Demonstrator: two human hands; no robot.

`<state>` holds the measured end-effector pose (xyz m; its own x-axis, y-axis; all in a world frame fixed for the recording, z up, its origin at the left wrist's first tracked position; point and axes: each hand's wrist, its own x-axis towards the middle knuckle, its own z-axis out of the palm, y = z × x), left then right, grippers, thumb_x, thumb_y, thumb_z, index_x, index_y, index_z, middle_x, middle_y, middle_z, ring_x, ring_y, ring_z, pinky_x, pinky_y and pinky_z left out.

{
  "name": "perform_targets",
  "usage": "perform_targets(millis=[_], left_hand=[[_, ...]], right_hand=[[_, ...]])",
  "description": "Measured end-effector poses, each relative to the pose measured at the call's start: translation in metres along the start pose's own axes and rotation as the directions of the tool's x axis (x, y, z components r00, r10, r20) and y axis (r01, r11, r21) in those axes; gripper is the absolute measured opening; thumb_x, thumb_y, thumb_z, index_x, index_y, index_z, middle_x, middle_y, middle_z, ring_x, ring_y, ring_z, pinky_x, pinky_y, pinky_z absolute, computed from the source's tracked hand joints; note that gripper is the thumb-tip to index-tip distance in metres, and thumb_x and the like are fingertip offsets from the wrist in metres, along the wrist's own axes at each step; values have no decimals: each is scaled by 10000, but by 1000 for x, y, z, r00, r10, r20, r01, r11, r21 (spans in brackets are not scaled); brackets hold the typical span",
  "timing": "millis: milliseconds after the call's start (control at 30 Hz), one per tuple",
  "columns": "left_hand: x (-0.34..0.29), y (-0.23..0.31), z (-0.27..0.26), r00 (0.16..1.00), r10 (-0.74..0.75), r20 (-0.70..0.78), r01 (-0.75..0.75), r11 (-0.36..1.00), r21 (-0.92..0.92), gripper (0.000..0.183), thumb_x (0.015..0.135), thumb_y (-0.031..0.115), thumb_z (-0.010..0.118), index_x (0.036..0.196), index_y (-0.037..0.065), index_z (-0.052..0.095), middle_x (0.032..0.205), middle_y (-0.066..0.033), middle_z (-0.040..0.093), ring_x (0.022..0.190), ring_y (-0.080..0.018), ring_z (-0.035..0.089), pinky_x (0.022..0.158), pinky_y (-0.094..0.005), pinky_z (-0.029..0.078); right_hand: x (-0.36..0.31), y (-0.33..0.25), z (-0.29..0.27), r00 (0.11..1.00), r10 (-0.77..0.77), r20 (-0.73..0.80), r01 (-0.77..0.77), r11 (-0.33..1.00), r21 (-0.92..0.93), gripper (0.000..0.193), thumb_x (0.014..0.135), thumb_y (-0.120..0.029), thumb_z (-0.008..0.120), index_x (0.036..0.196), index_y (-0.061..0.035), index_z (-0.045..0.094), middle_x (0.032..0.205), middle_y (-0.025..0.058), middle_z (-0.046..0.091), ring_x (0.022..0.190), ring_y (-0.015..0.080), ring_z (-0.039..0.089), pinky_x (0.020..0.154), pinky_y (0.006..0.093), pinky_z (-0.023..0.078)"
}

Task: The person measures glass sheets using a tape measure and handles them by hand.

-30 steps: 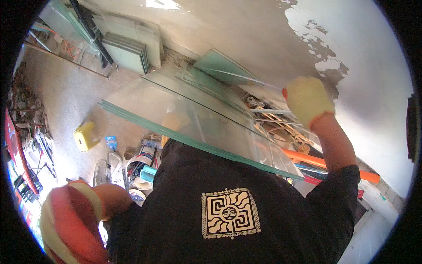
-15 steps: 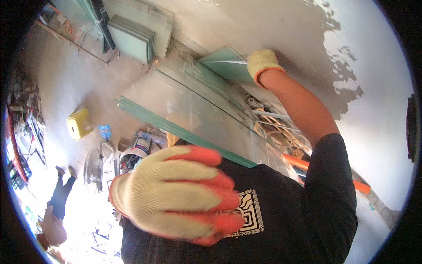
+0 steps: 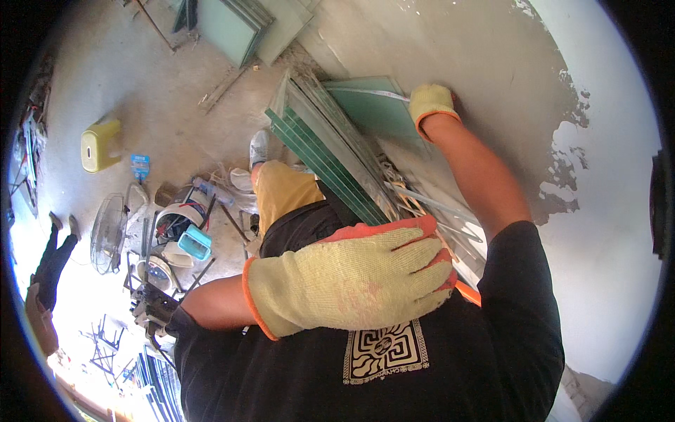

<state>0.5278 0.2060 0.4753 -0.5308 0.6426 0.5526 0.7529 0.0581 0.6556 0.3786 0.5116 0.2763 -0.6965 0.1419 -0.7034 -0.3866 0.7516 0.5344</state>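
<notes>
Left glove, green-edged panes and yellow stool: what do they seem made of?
Left glove: matte knitted fabric, its ribbed weave visible; the red coating may be rubber. Green-edged panes: likely smooth glass, judging by green layered edges. Yellow stool: probably plastic, smooth-looking, given its even colour and slot.

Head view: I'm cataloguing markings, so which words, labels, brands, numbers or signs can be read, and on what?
Nothing reads clearly enough to quote.
Black shirt: lettering edging the sun emblem, too small to read.
Flat blue item at left: pale marks, too small to read.
Pale strip at the right hand: any markings too small.
</notes>
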Motion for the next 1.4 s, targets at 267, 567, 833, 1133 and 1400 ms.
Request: perform_targets(millis=[267,567,833,1133,1400], left_hand=[[-4,1,1,998,-13,-56,5,990,-141,344,863,183,726,1184,65,750,1237,-85,691,1227,-286,683,1178,-454,525],[-1,0,3,1000,-15,-13,14,999,-34,358,887,250,738,1237,180,779,1283,-7,719,1210,-206,701,1128,-400,564],[3,-2,2,1000,-19,-25,19,1000,15,389,865,232,751,1252,203,780,1303,21,717,1219,-192,695,1077,-371,577],[5,-3,3,998,-21,-53,22,1000,13,325,858,249,761,1180,237,799,1305,5,732,1203,-221,709,1077,-409,579],[2,-5,1,1000,6,-3,-6,1000,-6,304,867,271,750,1168,256,794,1356,-20,734,1249,-231,703,1107,-426,566]], right_hand=[[-2,3,-1,999,0,-46,-1,1000,-30,174,928,-142,760,1051,-149,884,1082,140,849,1015,334,829,804,476,658],[0,5,0,1000,-9,-28,10,1000,24,195,974,-151,707,1057,-124,881,1081,152,846,1032,335,825,821,487,655],[8,8,14,998,-55,-14,55,998,-26,267,1037,-232,639,1146,-184,877,1166,84,849,1091,309,820,821,528,649],[7,6,11,999,-47,-7,46,999,-23,273,1030,-227,634,1140,-171,878,1175,93,846,1078,311,822,793,543,645],[-6,4,-14,992,-54,111,60,997,-53,258,1022,-232,649,1122,-176,880,1120,89,855,1035,308,829,736,547,637]])
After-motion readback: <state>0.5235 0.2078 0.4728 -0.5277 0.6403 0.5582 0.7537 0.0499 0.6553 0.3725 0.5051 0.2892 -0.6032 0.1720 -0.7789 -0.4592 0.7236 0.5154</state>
